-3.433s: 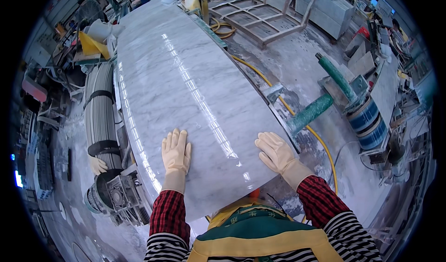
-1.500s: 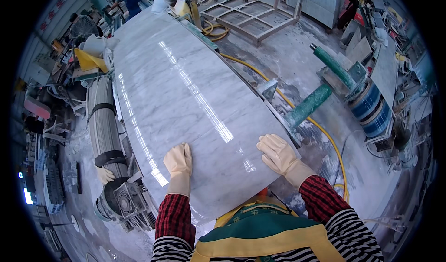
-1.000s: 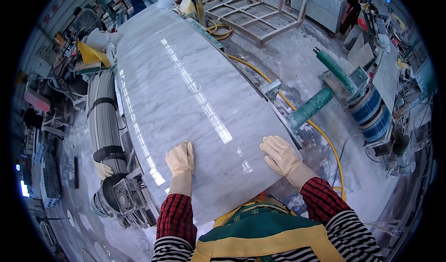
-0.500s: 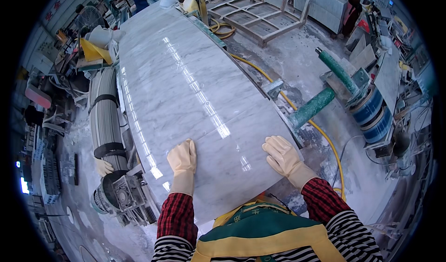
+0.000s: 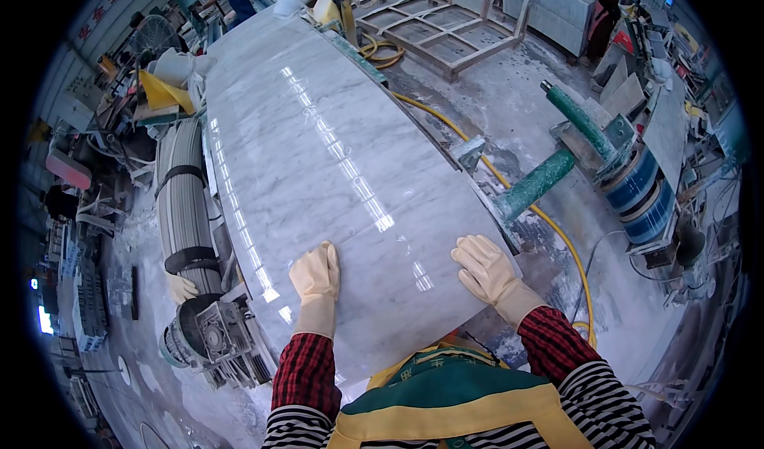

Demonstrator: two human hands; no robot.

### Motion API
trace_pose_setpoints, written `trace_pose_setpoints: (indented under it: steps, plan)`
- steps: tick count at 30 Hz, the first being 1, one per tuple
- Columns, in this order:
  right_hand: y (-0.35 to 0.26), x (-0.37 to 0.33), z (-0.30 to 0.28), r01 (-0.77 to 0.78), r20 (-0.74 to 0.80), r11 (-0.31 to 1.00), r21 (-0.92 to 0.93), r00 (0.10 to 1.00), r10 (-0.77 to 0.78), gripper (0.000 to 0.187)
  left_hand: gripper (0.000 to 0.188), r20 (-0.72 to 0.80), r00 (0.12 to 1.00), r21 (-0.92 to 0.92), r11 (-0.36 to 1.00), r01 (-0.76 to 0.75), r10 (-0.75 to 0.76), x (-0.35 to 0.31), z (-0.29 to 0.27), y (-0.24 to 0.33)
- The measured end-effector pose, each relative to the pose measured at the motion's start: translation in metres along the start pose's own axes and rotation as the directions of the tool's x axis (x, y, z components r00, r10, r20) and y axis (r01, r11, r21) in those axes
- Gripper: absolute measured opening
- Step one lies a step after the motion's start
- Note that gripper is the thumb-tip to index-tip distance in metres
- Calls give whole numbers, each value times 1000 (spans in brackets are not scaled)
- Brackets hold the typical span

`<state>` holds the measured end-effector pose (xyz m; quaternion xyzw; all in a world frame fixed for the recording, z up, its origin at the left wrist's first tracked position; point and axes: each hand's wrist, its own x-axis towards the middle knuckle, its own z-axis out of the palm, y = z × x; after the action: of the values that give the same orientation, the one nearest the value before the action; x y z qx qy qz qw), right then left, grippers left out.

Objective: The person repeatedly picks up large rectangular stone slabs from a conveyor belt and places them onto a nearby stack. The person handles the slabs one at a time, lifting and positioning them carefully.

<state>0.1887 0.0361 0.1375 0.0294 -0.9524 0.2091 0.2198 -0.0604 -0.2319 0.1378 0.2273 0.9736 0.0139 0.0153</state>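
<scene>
A long polished slab of pale grey, veined stone (image 5: 374,290) stretches away from me, with bright strips of light reflected in it. On its near left part rests my left hand (image 5: 316,278), in a cream rubber glove. Its fingers are curled in, and whatever they may hold is hidden. My right hand (image 5: 487,272), gloved alike, lies on the slab near the right edge, its fingers extended close together and nothing visible in it. A faint line crosses the slab just beyond my hands.
Left of the slab are a strapped grey ribbed cylinder (image 5: 181,202), a loose cream glove (image 5: 181,288) and a dusty motor (image 5: 215,334). A green metal arm (image 5: 535,185) and yellow hose (image 5: 569,246) lie to the right. Beyond stand a metal frame (image 5: 446,31) and co-workers (image 5: 605,15).
The view has shifted slightly. Both hands keep nearly the same places and poses on the slab.
</scene>
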Motion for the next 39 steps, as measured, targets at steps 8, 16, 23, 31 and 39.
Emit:
trace_pose_setpoints:
  steps: [8, 16, 23, 31, 39]
  plan:
    - [0, -3, 1, 1, -9, 1000, 7, 1000, -1, 31, 36, -26, 999, -7, 1000, -24, 24, -4, 2, -1]
    - [-3, -7, 0, -12, -13, 1000, 6, 1000, 12, 31, 35, -55, 998, -24, 999, -31, 29, -9, 3, -2]
    - [-7, -12, -3, -10, -38, 1000, -21, 999, 9, 30, 34, -40, 999, -57, 998, -17, 14, -13, -1, 2]
    - [-21, -31, 14, -142, -194, 981, -134, 974, 115, 29, 34, -114, 993, -114, 992, -45, 31, -16, 13, -4]
    - [-72, -82, 15, -286, -200, 955, -83, 943, 265, 32, 33, -147, 987, -114, 990, -80, 63, -20, 16, -7]
